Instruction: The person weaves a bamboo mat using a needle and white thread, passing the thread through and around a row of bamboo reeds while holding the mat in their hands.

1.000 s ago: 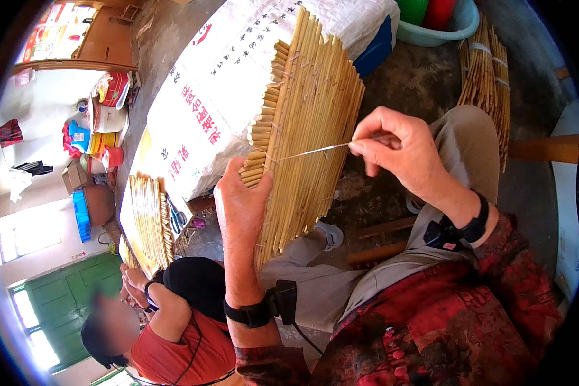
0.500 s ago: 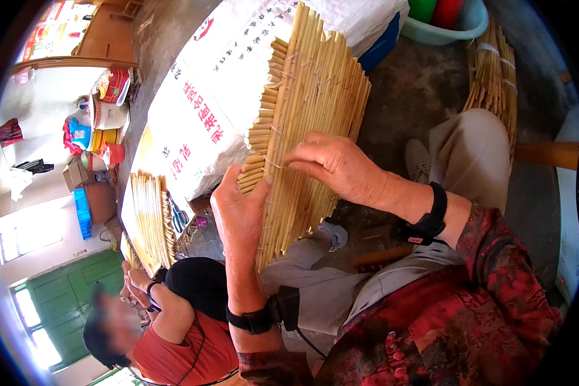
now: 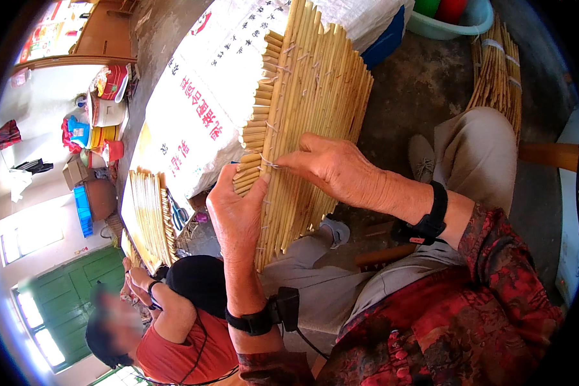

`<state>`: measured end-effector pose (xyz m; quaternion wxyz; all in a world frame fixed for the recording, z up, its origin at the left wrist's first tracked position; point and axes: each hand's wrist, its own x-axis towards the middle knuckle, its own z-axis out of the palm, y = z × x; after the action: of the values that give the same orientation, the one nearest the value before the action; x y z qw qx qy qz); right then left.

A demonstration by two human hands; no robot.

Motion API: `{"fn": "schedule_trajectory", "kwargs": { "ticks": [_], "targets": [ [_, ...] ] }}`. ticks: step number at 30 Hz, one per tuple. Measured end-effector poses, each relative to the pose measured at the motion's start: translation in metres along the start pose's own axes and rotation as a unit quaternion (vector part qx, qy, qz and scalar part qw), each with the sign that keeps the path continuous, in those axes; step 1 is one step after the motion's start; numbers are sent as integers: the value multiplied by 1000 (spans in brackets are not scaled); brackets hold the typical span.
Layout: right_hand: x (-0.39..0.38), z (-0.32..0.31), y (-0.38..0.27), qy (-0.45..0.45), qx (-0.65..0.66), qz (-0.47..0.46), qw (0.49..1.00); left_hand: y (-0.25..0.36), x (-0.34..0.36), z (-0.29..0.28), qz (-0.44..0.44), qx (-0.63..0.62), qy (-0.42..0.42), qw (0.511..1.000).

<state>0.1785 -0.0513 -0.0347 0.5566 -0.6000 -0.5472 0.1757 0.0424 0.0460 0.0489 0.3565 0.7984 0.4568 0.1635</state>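
Observation:
A mat of pale straw-coloured stalks, tied together with thin string, slants across the middle over a white woven sack. Short cut stalks line its left edge, crossing the long ones. My left hand grips that edge at its lower part, thumb on top of the stalks. Just right of it, my right hand pinches the thin white string between thumb and fingertips, close against the mat's surface.
A co-worker in a red shirt sits at lower left beside another stalk mat. Blue-handled scissors lie nearby. At upper right are a light blue basin and a tied stalk bundle. A wooden bar juts in at right.
My right hand has shifted slightly left and down, its fingertips now close to the mat at the string. My left hand stays on the edge, and the mat has moved slightly.

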Motion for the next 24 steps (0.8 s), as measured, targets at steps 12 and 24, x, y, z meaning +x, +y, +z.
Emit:
{"fn": "schedule_trajectory", "kwargs": {
  "ticks": [12, 24],
  "targets": [
    [-29, -46, -11, -167, -27, 7, 986, 15, -34, 15, 104, 151, 7, 983],
    [-123, -89, -38, -363, -371, -311, 796, 7, -151, 57, 365, 258, -91, 890]
  ]
}}
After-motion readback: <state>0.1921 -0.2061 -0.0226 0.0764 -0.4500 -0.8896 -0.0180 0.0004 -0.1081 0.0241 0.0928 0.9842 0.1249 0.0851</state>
